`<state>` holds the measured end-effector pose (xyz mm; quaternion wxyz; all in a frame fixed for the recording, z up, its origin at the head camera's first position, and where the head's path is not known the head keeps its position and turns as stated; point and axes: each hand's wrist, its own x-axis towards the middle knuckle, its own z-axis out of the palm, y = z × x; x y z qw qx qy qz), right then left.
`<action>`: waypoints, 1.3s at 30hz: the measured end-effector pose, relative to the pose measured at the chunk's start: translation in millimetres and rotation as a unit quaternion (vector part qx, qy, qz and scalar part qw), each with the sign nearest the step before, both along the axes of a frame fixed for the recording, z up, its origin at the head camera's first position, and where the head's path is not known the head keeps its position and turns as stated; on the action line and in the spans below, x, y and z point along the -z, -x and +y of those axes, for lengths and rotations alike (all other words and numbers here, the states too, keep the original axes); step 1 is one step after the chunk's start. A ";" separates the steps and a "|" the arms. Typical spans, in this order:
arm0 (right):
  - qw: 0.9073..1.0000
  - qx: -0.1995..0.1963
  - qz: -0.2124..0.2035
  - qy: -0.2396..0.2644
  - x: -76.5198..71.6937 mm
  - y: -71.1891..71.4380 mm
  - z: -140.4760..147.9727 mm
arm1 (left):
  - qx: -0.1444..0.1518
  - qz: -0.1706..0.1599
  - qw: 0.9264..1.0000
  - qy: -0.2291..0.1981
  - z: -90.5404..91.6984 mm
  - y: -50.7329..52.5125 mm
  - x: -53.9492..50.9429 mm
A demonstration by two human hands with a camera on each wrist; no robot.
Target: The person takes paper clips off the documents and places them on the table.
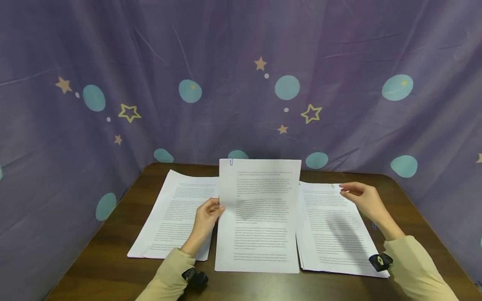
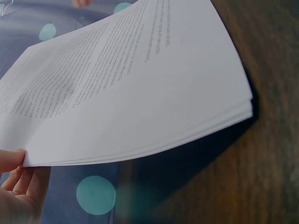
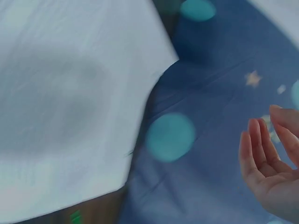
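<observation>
My left hand [image 1: 206, 214] pinches the left edge of a printed stack [image 1: 260, 213], held upright above the middle of the table, with a blue paper clip [image 1: 231, 162] at its top left corner. In the left wrist view, the thumb lies on top of the stack [image 2: 117, 107] and the fingers of the hand [image 2: 23, 191] are beneath. My right hand [image 1: 367, 202] hovers over the top right corner of the right paper stack [image 1: 335, 230], fingers bent loosely. Nothing shows between the fingers of that hand [image 3: 271, 163] in the right wrist view.
Another printed stack [image 1: 184, 209] lies on the left of the brown wooden table [image 1: 94, 255]. A small clip [image 1: 333, 186] sits at the right stack's top edge, and a blue clip [image 1: 374, 226] lies right of it. A purple patterned curtain [image 1: 233, 117] hangs behind.
</observation>
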<state>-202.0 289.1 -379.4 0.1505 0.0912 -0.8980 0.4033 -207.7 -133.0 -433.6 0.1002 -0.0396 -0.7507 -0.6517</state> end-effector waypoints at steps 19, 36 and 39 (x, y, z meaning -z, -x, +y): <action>0.988 -0.119 0.085 0.049 -65.0 17.7 -132.2 | 0.021 0.011 1.000 -0.008 5.3 -2.9 -6.3; 0.972 -0.188 0.130 0.055 -83.6 31.7 -210.1 | 0.026 0.013 1.000 0.000 5.6 -2.3 -8.0; 0.973 -0.188 0.125 0.048 -84.5 35.9 -217.9 | 0.025 0.017 1.000 -0.005 8.0 -9.4 -17.1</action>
